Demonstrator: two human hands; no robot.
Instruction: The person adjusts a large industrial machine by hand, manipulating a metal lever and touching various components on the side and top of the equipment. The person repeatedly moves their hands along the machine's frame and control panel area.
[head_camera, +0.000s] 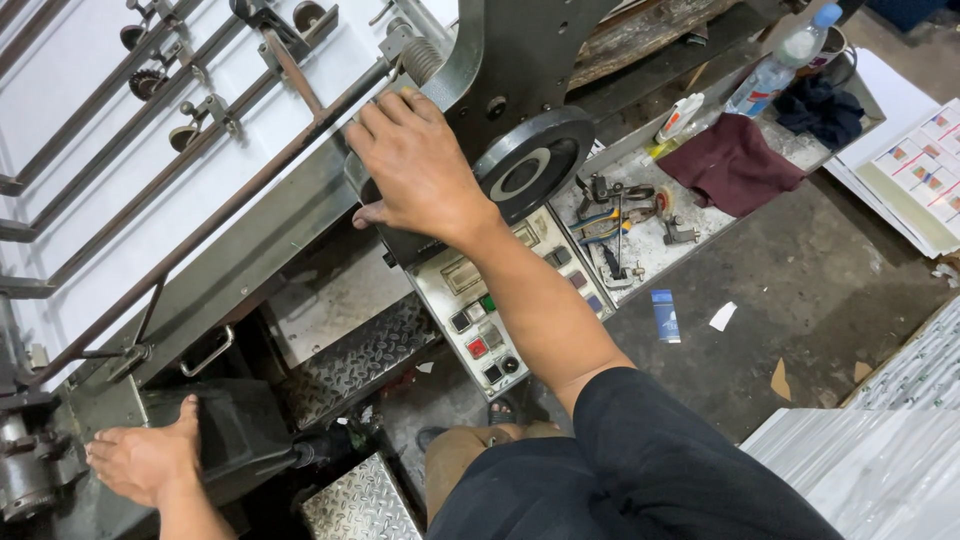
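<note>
The machine frame edge (370, 190), a grey metal ledge just left of the round black handwheel (530, 165), is lying under the right hand (415, 165), whose fingers are resting spread and flat over it, thumb hooking below, not clenched. Just beneath that hand a slanted control panel (480, 305) with red, green and black buttons is sitting. The left hand (145, 460) is pressing open-palmed on a dark machine housing (235, 430) at the lower left, gripping nothing. Long metal bars (200, 150) are running diagonally over white sheets (120, 190) above. To the right, a worktop (650, 240) is carrying pliers (605, 225), a maroon cloth (730, 165) and a plastic water bottle (780, 65). Checkered steel steps (360, 350) are lying below the panel.
</note>
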